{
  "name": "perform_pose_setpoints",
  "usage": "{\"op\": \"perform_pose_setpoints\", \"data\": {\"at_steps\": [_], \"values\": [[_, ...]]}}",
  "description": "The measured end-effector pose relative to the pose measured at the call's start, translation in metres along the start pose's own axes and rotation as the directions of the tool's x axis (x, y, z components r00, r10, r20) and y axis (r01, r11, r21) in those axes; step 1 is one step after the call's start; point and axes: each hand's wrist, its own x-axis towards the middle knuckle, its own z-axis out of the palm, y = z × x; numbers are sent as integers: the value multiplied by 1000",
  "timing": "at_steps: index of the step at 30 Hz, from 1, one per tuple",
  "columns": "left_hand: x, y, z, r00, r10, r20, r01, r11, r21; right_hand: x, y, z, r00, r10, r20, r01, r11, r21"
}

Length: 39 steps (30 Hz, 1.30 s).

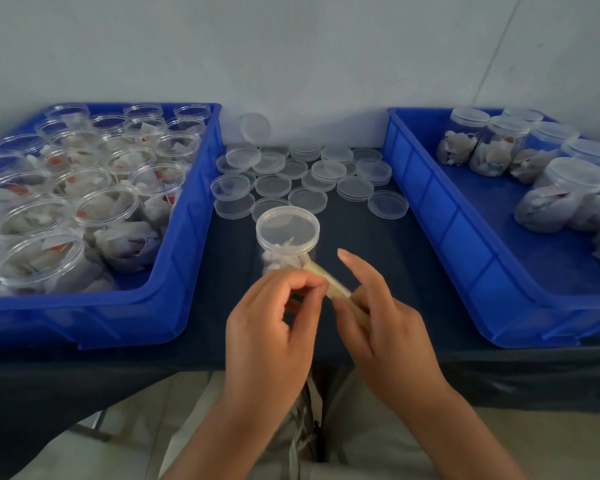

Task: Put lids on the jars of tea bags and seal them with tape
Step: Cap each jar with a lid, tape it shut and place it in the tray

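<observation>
A clear jar of tea bags (286,249) stands on the dark table in front of me with a lid (287,227) on top. Just before it, my right hand (378,317) grips a yellowish roll of tape (329,282), seen edge-on. My left hand (274,323) pinches at the tape's near end with thumb and fingertips. Several loose clear lids (309,174) lie spread on the table behind the jar.
A blue bin (187,237) on the left holds several open jars of tea bags. A second blue bin (440,216) on the right holds several lidded jars. A grey wall stands behind the table. My lap shows below the table's edge.
</observation>
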Motion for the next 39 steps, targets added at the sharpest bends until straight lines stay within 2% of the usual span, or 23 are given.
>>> {"op": "perform_pose_setpoints", "data": {"at_steps": [4,6,8,10,13,16,20,23,25,27,29,35,39], "values": [[0,-11,-3,970,237,50,-240,968,76,-1,0,2,995,21,102,-17,999,-38],[2,-12,-4,961,271,55,-274,960,60,-1,-1,4,981,20,193,-8,998,-60],[6,-11,-8,980,199,-21,-199,980,7,1,-1,3,969,68,238,-68,998,-9],[11,-12,-12,990,82,-117,-90,994,-60,6,2,-2,948,162,275,-199,973,114],[20,-23,-14,987,-76,-142,60,991,-116,11,9,-11,923,208,325,-282,938,201],[26,-45,-8,972,-224,-70,218,972,-87,14,13,-16,902,220,372,-332,903,272],[42,-62,7,888,-407,212,435,895,-104,25,10,-16,916,238,322,-319,919,230],[49,-68,14,898,-398,186,430,883,-188,39,6,-19,924,236,301,-297,939,175],[49,-69,11,916,-364,170,393,900,-190,49,4,-23,909,222,352,-270,959,92],[48,-67,7,925,-325,197,362,912,-192,57,4,-25,883,235,406,-264,964,16],[46,-64,6,910,-345,231,394,893,-219,62,4,-24,874,261,410,-279,960,-17],[42,-57,8,903,-329,277,396,888,-236,66,2,-13,863,309,400,-355,934,44],[41,-55,12,930,-291,225,332,927,-174,65,-1,-8,872,328,364,-385,918,95]]}}
